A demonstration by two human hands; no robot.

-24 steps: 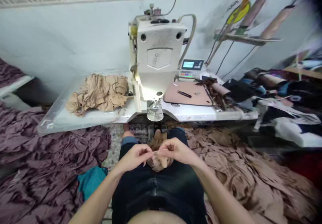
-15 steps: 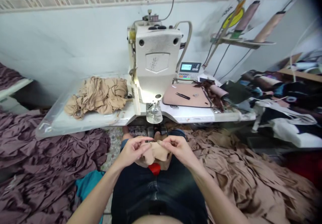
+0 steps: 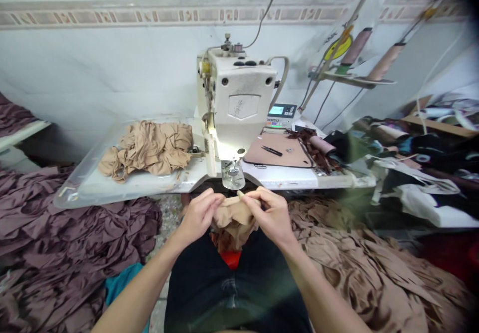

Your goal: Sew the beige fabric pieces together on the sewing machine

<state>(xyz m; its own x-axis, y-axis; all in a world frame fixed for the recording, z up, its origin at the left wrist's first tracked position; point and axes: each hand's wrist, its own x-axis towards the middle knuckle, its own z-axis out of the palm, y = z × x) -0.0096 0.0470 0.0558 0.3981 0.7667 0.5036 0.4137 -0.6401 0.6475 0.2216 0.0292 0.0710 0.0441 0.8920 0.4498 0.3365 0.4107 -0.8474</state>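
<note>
Between my hands a beige piece of fabric (image 3: 234,216) is held by its upper edge, bunched and hanging over my lap. My left hand (image 3: 202,213) pinches its left corner, and my right hand (image 3: 270,215) pinches the right side with thumb and fingers. Just beyond them is the sewing machine (image 3: 239,108), its needle area above a rounded metal plate (image 3: 233,176). Below the beige fabric, a brown bunched part and a red piece (image 3: 231,259) show against my dark trousers.
A beige cloth heap (image 3: 149,148) lies left of the machine. Thread snips (image 3: 272,150) rest on a pink pad (image 3: 258,156) to the right, near a control panel (image 3: 282,113). Purple fabric (image 3: 75,243) piles at left, brown fabric (image 3: 359,263) at right. Thread cones (image 3: 355,51) stand above.
Both hands have risen towards the machine's plate with the beige fabric, whose top edge is now drawn straighter between them. The camera view has tilted slightly upward.
</note>
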